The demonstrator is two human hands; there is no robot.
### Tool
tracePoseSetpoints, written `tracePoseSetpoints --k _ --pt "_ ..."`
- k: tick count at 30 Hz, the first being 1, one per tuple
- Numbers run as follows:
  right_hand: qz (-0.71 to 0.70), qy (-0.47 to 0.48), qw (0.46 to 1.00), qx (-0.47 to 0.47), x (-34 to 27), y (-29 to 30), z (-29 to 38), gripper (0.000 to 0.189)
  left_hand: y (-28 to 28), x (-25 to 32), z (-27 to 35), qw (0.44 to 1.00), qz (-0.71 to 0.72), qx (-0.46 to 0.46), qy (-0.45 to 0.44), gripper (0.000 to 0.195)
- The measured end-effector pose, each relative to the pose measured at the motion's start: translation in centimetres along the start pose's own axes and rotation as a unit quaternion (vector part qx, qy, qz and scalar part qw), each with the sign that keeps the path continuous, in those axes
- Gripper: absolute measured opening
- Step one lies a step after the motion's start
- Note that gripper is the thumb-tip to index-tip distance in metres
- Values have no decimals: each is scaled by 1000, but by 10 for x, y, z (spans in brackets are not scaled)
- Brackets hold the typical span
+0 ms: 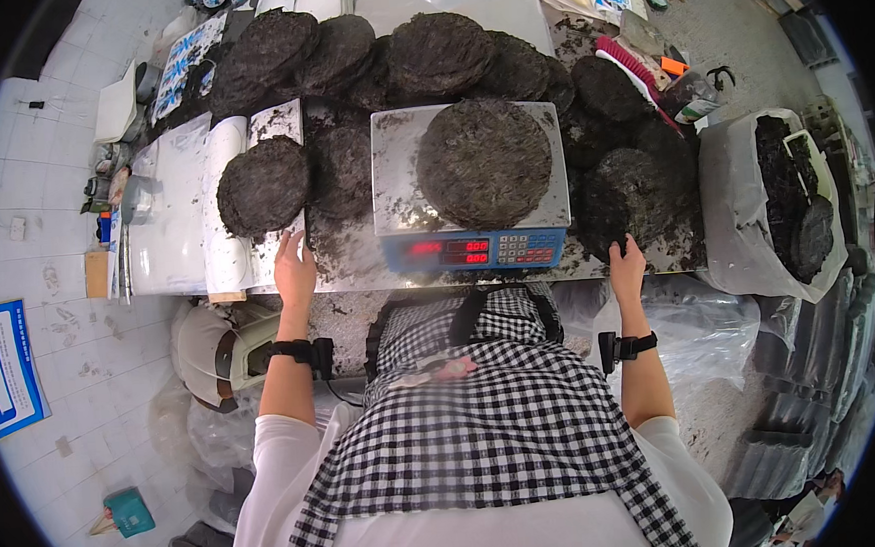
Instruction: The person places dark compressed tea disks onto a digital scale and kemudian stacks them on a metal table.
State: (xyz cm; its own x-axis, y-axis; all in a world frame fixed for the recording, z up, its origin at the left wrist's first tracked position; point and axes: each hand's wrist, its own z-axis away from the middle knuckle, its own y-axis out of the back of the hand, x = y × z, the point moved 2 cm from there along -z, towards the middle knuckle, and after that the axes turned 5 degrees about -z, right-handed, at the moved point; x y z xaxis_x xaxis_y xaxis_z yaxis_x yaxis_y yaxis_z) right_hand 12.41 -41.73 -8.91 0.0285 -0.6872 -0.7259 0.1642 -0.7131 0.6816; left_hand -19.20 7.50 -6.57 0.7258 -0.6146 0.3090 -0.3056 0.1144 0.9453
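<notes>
A round dark cake of dried seaweed (484, 164) lies on the steel pan of a blue digital scale (474, 250) with a lit red display. My left hand (295, 265) is at the near edge of another dark round cake (264, 186), which rests partly on white sheets left of the scale; whether the fingers grip it cannot be told. On the right, my right hand (626, 262) has its thumb and fingertips at the near edge of a dark cake (632, 198) on the table. Each wrist wears a black strap with a small device.
Stacked dark cakes (439, 54) line the table behind the scale. A red-bristled brush (626, 70) lies at the back right. An open plastic-lined sack (734, 203) of dark material stands beside the table's right end. A white roll (227, 203) lies left. Dark crumbs are scattered about.
</notes>
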Motion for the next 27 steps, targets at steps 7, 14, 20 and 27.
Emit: tracePoseSetpoints --k 7,14,20,27 --pt "-332 -2 941 -64 -103 30 -9 30 58 138 -28 965 255 -59 -23 25" --pt "-264 -5 866 -424 -201 -27 -46 31 61 266 -38 876 169 95 -441 32" --pt "-111 -36 892 -436 -224 -67 -71 44 -39 269 -43 876 86 -59 -471 44" --pt "136 229 955 -132 -252 -83 23 25 -66 267 -34 890 34 -38 -454 47"
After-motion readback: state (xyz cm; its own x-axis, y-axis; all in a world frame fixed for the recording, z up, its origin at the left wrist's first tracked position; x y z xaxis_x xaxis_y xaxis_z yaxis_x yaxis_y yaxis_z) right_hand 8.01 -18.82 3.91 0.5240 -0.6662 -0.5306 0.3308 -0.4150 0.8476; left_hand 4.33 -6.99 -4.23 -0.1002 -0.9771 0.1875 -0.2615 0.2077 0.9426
